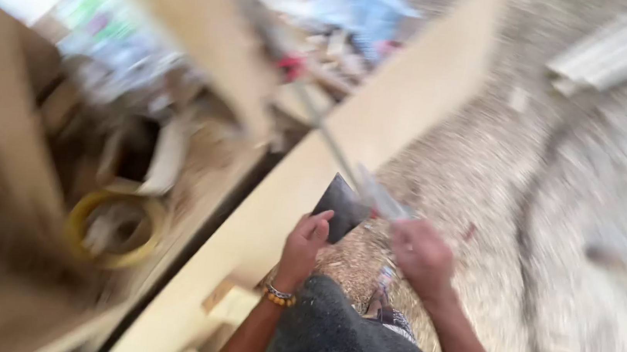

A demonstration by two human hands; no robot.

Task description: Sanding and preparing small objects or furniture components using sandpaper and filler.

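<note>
L hand (305, 239) pinched dark flat sheet (341, 204) by its lower edge, R hand (420, 255) closed on thin metal blade (374, 192) (blurred) above sawdust floor (484, 178) beside long board (381, 121); steady grip w/ slow strokes seemed best.

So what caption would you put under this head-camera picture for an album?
Blurred view down: left hand holds a dark flat piece, right hand a thin metal blade, beside a long pale board.
</note>
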